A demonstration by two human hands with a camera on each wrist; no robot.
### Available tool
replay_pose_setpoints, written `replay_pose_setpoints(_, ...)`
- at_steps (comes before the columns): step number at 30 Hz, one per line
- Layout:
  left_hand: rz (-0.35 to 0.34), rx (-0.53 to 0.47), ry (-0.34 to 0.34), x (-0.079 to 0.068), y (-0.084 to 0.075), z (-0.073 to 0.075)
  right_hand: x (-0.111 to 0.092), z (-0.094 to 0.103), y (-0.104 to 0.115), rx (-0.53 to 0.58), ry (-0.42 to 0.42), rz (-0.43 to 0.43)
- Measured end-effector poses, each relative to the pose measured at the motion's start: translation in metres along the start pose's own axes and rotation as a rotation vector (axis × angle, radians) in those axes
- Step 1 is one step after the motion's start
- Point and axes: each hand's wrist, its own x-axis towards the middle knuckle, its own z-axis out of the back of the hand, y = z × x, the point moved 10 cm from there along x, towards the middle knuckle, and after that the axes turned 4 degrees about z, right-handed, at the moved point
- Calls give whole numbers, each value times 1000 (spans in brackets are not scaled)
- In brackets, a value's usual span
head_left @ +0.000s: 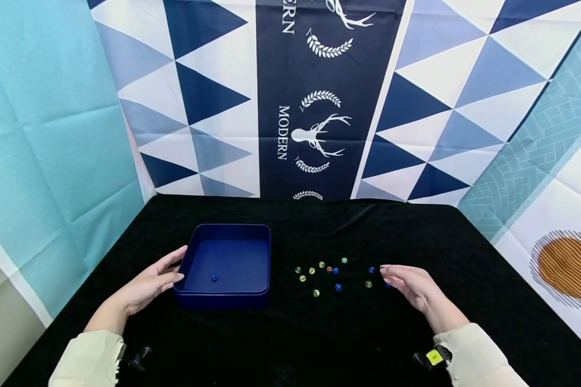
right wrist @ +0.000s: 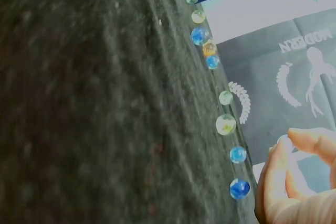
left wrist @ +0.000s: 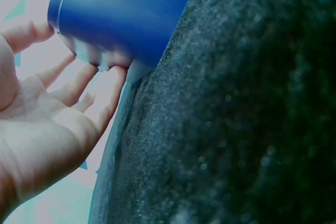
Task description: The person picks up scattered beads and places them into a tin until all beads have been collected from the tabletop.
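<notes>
Twelve glass marbles [head_left: 338, 287] counted on the black velvety cloth [head_left: 329, 333]: greens, yellow-greens, blues and one orange, loosely scattered with no tray under them; the soft nap probably checks rolling. One further blue marble [head_left: 214, 277] sits alone inside the lidless navy box [head_left: 222, 301], on its floor toward the near wall, where the raised sides would contain it. Box rests flat on the cloth, left of the scatter, apart from the nearest marbles. Left hand [head_left: 147, 282]: fingers extended and relaxed, tips against the box's outer left side, not wrapped round it; judged a steadying contact, likely against sliding. Right hand [head_left: 413, 285]: at the right end of the scatter, thumb and fingertips drawn near each other just beside an outlying blue marble [head_left: 371, 269], another blue one partly covered by the hand in the head view. Whether anything is pinched there cannot be told; the right wrist view does not settle it. Pale sleeves [head_left: 84, 357] cover both forearms. Behind, a triangle-patterned backdrop [head_left: 218, 129] with a stag-head panel hangs beyond the cloth's far edge, presumably as a screen; teal drape [head_left: 63, 134] at left.
</notes>
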Motion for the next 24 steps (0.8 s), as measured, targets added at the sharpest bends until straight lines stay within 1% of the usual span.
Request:
replay_pose_setpoints(5,-1,0,2,0,0,0,3,-8,-1,5,-1,6)
replay_pose_setpoints(14,-4,1,2,0,0,0,9,-22,-1,-39,-37,24)
replay_pose_setpoints(21,-7,6,3,1,1,-1,14,-34,-2,-28,-46,27)
replay_pose_setpoints(24,-7,5,2,1,1,-1,16,-39,-3,-30,-63,29)
